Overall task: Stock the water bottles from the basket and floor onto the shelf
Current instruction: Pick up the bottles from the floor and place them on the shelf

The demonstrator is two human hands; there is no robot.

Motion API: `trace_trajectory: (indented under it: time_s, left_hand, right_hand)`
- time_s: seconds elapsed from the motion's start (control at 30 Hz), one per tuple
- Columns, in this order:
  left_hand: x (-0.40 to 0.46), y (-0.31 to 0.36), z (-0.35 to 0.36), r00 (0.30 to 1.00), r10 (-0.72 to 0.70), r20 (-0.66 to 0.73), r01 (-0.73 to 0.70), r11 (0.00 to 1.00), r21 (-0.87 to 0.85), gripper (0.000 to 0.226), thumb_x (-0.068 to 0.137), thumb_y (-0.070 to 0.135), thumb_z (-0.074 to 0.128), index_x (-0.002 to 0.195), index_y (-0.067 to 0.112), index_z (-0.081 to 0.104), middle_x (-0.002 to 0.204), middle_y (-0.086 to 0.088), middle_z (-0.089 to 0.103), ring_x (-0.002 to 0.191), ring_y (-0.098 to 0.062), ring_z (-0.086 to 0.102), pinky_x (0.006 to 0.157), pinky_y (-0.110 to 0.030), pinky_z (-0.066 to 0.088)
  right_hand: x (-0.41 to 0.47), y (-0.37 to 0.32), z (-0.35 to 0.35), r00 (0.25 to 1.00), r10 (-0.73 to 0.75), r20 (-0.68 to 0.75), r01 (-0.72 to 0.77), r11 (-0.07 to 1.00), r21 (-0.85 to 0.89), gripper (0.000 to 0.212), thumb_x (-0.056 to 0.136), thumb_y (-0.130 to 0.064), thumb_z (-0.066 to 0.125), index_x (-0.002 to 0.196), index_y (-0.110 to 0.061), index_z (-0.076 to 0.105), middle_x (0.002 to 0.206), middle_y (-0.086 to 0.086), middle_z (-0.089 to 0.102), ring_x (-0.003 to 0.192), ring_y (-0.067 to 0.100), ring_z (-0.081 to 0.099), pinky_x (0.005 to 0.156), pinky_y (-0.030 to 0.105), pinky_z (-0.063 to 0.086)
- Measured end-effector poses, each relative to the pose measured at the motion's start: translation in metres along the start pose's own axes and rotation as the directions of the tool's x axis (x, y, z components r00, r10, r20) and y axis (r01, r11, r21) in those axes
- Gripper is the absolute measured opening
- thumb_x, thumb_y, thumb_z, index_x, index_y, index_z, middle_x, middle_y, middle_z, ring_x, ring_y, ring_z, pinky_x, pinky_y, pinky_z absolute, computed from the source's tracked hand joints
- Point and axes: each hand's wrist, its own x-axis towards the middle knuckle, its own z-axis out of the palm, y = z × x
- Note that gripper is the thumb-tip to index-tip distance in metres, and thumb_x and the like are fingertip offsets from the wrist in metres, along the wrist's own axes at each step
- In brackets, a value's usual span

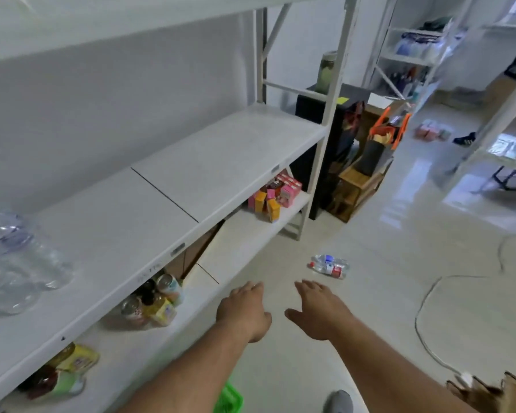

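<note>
Empty grips (245, 311) (319, 312), seemingly above floor (370, 308)

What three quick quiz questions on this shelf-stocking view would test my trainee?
1. True or false: the left hand holds a bottle.
2. Where do the water bottles on the floor lie? A) beyond both hands B) in the green basket C) on the middle shelf
3. Fill in: the clear bottles already stocked stand at the middle shelf's ____ end.

Key: 1 false; 2 A; 3 left.
</note>
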Motion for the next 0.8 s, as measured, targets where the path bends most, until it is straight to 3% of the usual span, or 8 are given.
trace_trajectory:
  time_s: [0.23,0.4,0.53,0.8]
  left_hand:
    - [0.073,0.127,0.001,0.999,-0.007,0.047,0.006,1.000,0.026,0.072,0.096,0.044,0.047,0.157,0.025,0.014,0.165,0.001,0.015,0.147,-0.026,0.026,0.116,-0.042,0.032]
    - [0.113,0.194,-0.007,0.998,-0.028,0.058,0.029,0.999,-0.020,0.073,0.095,0.045,0.047,0.157,0.025,0.015,0.165,0.002,0.016,0.146,-0.025,0.027,0.115,-0.040,0.032]
    - [0.145,0.229,-0.015,0.997,-0.034,0.063,0.035,0.999,-0.021,0.072,0.094,0.044,0.048,0.157,0.025,0.017,0.163,0.002,0.020,0.144,-0.025,0.030,0.114,-0.040,0.034]
    - [0.245,0.267,-0.023,0.994,-0.066,0.082,0.071,0.996,-0.058,0.072,0.094,0.042,0.049,0.156,0.025,0.018,0.162,0.003,0.023,0.140,-0.027,0.035,0.111,-0.041,0.038]
  right_hand:
    - [0.031,0.134,-0.039,0.998,0.050,0.038,-0.052,0.998,0.042,0.081,0.095,-0.059,0.049,0.158,-0.018,0.020,0.166,0.002,0.021,0.151,0.024,0.020,0.121,0.039,0.025]
    - [0.047,0.206,-0.082,0.998,0.049,0.049,-0.049,0.999,0.002,0.076,0.094,-0.057,0.050,0.155,-0.018,0.027,0.160,0.003,0.032,0.144,0.027,0.033,0.114,0.040,0.036]
    - [0.068,0.244,-0.102,0.998,0.043,0.053,-0.043,0.999,-0.005,0.068,0.093,-0.057,0.051,0.147,-0.019,0.038,0.149,0.003,0.045,0.132,0.027,0.044,0.105,0.039,0.043]
    - [0.156,0.298,-0.133,0.996,0.024,0.092,-0.019,0.998,-0.054,0.069,0.092,-0.059,0.051,0.147,-0.019,0.038,0.148,0.003,0.046,0.131,0.027,0.045,0.104,0.039,0.044]
